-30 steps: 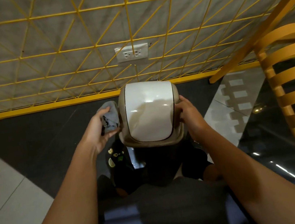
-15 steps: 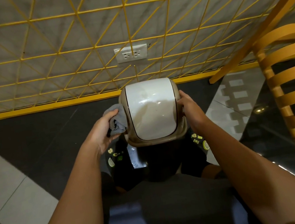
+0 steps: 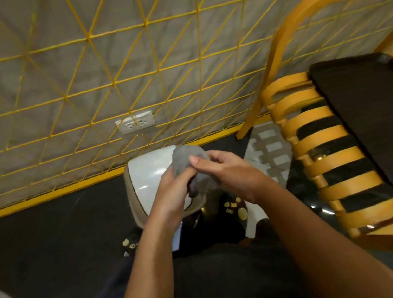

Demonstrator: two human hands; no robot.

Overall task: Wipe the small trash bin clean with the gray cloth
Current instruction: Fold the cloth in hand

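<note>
From here I'd worry about the small trash bin (image 3: 144, 181): neither hand steadies it. A firm first stroke could skid it across the dark floor (image 3: 51, 235) or rock its white lid. The left hand (image 3: 171, 192) is curled round the gray cloth (image 3: 188, 161), and the right hand (image 3: 232, 176) pinches its other side. The cloth is wadded, so I'd expect skipped patches. It sits between both hands, over the lid's right half. I can't tell whether it touches the lid.
</note>
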